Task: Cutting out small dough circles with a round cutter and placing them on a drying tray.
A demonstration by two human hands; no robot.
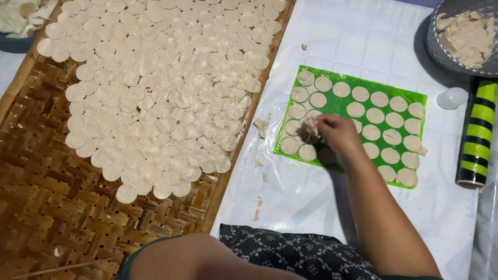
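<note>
A small scrap of dough [311, 126] is pinched in the closed fingers of the right hand [337, 134] over the green sheet [342, 106], among cut dough rounds [374, 115]. The left hand cannot be made out. A woven bamboo tray [57, 207] of rounds lies left; a striped roller [478, 135] and a grey basket [441, 52] of dough lie right.

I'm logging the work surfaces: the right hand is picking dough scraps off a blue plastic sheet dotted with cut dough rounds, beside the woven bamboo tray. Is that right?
Not quite: the plastic sheet is green, not blue, as the head view shows. The rest stands: the right hand pinches dough scraps on it among the cut dough rounds, beside the woven bamboo tray.
</note>
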